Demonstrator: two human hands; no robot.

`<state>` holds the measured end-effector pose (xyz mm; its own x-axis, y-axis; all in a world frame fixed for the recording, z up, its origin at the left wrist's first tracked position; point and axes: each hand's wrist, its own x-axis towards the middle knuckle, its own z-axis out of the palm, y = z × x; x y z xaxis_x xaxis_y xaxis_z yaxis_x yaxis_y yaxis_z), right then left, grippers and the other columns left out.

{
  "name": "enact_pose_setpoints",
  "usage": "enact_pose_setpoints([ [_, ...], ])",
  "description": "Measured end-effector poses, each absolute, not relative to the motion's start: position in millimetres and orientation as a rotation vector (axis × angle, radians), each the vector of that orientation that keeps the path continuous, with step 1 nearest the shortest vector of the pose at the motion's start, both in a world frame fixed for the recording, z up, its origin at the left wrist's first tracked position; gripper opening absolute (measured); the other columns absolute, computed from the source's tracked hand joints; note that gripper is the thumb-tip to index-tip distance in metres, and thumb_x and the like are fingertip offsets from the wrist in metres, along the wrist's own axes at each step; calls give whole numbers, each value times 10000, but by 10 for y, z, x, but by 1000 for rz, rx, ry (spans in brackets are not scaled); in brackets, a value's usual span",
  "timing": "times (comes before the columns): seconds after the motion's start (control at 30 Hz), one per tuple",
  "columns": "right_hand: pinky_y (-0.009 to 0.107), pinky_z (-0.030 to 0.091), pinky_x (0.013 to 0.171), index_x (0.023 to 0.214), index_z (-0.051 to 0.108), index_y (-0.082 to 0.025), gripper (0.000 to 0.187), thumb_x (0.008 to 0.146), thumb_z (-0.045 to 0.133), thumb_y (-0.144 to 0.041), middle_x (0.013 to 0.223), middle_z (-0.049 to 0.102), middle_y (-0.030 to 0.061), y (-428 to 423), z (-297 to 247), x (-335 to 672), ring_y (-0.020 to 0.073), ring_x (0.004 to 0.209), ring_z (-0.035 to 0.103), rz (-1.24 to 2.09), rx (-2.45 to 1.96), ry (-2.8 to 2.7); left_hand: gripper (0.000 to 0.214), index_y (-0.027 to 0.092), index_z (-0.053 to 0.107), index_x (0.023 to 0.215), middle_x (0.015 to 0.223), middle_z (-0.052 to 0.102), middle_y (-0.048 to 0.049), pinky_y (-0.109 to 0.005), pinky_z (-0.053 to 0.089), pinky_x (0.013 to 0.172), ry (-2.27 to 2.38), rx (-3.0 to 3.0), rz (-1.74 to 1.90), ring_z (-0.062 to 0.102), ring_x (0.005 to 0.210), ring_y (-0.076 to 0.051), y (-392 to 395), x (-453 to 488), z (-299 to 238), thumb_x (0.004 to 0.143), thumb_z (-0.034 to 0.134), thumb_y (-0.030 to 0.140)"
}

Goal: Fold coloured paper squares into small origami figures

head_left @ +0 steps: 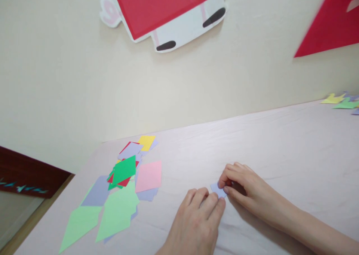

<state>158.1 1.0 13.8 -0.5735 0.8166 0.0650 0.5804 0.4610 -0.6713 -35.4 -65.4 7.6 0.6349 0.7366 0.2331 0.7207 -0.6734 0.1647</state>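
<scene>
My left hand [199,213] and my right hand [243,187] meet at the near middle of a pale table [280,146]. Between their fingertips lies a small lavender paper piece [217,189], flat on the tabletop. Both hands have their fingers curled and pressed on that piece, the left from the near side, the right from the far right. Most of the piece is hidden under the fingers.
A loose pile of coloured paper squares [126,172] lies at the left: green, lavender, pink, red, yellow. More cut paper shapes [343,101] sit at the far right edge. A cream wall with red-and-white paper decorations [168,11] rises behind the table.
</scene>
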Motion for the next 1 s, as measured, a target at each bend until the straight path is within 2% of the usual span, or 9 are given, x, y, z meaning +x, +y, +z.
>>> enact_pose_setpoints([
  [0.17, 360, 364, 757, 814, 581, -204, 131, 760, 552, -88, 846, 603, 25, -33, 171, 1565, 212, 825, 497, 821, -1225, -2352, 303, 114, 548, 1214, 1059, 650, -59, -370, 432, 801, 1246, 2811, 463, 514, 943, -241, -652, -331, 69, 934, 447, 173],
  [0.4, 382, 365, 764, 833, 586, -212, 145, 745, 538, -107, 859, 606, 33, -17, 128, 1550, 226, 827, 496, 807, -1234, -2369, 299, 116, 541, 1196, 1068, 624, -46, -353, 412, 818, 1272, 2799, 413, 503, 963, -228, -681, -308, 109, 900, 505, 138],
  [0.67, 362, 391, 742, 861, 598, -222, 354, 643, 423, -5, 821, 599, 28, 46, 26, 1613, 223, 814, 515, 925, -1191, -2316, 198, 139, 576, 1075, 1013, 617, -37, -350, 407, 790, 1307, 2832, 386, 509, 942, -220, -695, -300, 83, 884, 525, 142],
  [0.87, 378, 404, 780, 855, 607, -216, 364, 646, 407, 5, 848, 621, 33, 44, 25, 1608, 228, 849, 531, 896, -1156, -2307, 155, 144, 578, 998, 1129, 627, -49, -356, 430, 784, 1345, 2829, 374, 520, 958, -222, -752, -313, 82, 844, 563, 129],
  [1.0, 387, 411, 783, 845, 606, -208, 334, 669, 403, -9, 852, 626, 40, 46, 9, 1603, 227, 847, 538, 858, -1136, -2306, 103, 148, 572, 910, 1125, 636, -60, -366, 451, 812, 1380, 2767, 371, 526, 987, -234, -800, -310, 146, 820, 558, 101],
])
